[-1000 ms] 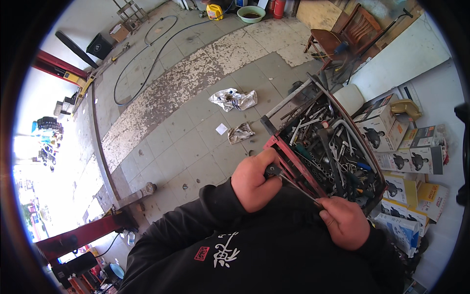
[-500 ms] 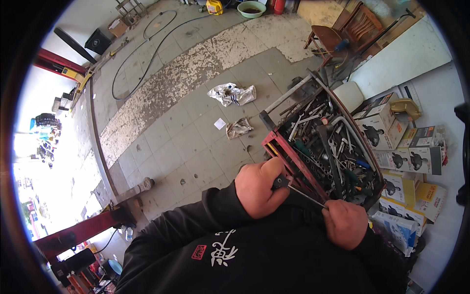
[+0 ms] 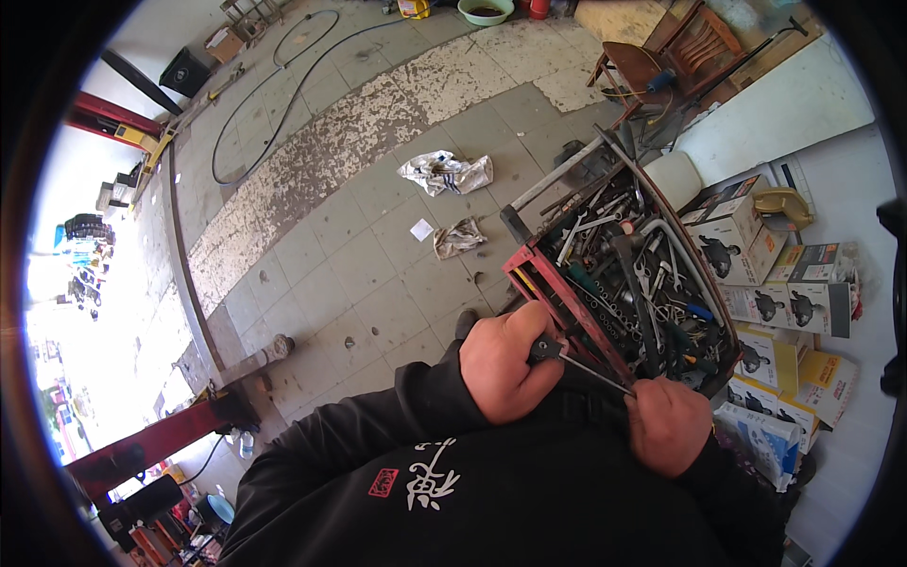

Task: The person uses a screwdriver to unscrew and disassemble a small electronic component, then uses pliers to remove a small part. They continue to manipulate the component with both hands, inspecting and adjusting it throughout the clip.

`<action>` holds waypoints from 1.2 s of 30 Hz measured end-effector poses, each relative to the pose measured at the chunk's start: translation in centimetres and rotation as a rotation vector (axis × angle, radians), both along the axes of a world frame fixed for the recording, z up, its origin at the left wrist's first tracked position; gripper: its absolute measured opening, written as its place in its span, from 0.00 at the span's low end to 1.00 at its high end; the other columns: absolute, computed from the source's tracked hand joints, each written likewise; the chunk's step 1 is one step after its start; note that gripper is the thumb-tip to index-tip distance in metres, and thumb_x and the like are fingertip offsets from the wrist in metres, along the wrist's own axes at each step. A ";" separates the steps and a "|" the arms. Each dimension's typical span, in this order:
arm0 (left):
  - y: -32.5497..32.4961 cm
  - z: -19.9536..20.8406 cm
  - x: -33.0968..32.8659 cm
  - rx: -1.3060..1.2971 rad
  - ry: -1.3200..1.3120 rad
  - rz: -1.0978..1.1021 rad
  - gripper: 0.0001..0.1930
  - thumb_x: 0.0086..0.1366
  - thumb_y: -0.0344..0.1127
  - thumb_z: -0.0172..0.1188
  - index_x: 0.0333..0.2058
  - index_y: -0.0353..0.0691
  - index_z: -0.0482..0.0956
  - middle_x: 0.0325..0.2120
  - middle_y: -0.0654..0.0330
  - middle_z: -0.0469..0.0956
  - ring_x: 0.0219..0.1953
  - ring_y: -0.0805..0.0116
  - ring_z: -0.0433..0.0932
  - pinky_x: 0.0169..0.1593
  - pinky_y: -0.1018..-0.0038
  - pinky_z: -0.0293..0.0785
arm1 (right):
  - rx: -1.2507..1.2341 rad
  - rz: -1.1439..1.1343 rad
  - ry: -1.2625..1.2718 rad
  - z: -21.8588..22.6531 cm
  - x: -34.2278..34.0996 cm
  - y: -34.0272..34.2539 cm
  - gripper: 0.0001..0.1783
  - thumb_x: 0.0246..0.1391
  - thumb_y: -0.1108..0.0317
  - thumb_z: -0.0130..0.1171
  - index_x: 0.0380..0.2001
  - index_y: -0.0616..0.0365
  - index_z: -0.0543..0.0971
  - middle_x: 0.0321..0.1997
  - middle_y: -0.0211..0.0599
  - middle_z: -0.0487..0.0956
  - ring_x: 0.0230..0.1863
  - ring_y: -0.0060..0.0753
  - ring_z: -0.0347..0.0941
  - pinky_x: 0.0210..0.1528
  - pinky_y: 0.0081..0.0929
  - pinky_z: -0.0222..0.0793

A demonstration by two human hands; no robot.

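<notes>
My left hand (image 3: 503,367) is closed round the black handle of what looks like a screwdriver (image 3: 599,372), held in front of my dark top. Its thin metal shaft slants down to the right, and my right hand (image 3: 669,425) pinches the far end, so the tip is hidden in the fingers. Just beyond both hands stands a tool cart (image 3: 570,310) with a red near side. Wrenches, sockets and other hand tools (image 3: 628,274) lie heaped in it.
Printed cardboard boxes (image 3: 746,236) are stacked right of the cart. A wooden chair (image 3: 642,71) stands beyond it. Crumpled cloths (image 3: 446,174) and a paper scrap (image 3: 421,230) lie on the tiled floor. A hose (image 3: 283,123) curves across the far left, and red lift parts (image 3: 151,444) stand nearer.
Both hands keep the same hold on the screwdriver, with only a very slight shift. The view has moved a little; nothing was taken up or let go.
</notes>
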State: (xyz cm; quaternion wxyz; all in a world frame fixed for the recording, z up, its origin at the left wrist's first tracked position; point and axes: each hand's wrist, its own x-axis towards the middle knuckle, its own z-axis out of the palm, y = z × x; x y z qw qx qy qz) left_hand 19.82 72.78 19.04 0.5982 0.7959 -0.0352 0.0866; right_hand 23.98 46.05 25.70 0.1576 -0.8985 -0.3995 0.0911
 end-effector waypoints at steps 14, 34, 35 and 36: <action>1.2 -1.4 -0.1 0.097 0.096 -0.195 0.12 0.58 0.30 0.66 0.39 0.37 0.75 0.25 0.44 0.79 0.28 0.36 0.80 0.32 0.49 0.76 | 0.026 -0.028 0.779 -0.7 1.5 -1.3 0.17 0.75 0.61 0.56 0.31 0.60 0.71 0.25 0.54 0.73 0.31 0.68 0.75 0.32 0.56 0.67; 0.3 -2.2 0.2 0.052 0.203 -0.255 0.10 0.67 0.33 0.67 0.36 0.37 0.73 0.22 0.48 0.75 0.27 0.40 0.77 0.31 0.54 0.70 | -0.165 0.045 0.109 1.6 1.2 -0.9 0.16 0.60 0.65 0.71 0.29 0.54 0.72 0.23 0.40 0.78 0.24 0.50 0.80 0.24 0.46 0.72; 0.3 -2.2 0.2 0.051 0.221 -0.283 0.10 0.67 0.33 0.66 0.36 0.37 0.73 0.22 0.48 0.75 0.27 0.40 0.77 0.31 0.54 0.70 | -0.169 0.050 0.106 1.8 1.3 -0.9 0.16 0.60 0.64 0.71 0.29 0.54 0.72 0.23 0.40 0.78 0.23 0.50 0.80 0.23 0.46 0.72; 0.2 -2.3 0.2 0.048 0.241 -0.311 0.10 0.67 0.33 0.66 0.36 0.37 0.73 0.22 0.48 0.75 0.27 0.40 0.77 0.31 0.54 0.70 | -0.174 0.051 0.119 2.1 1.4 -1.0 0.16 0.60 0.64 0.71 0.29 0.54 0.72 0.22 0.39 0.78 0.23 0.50 0.80 0.23 0.45 0.72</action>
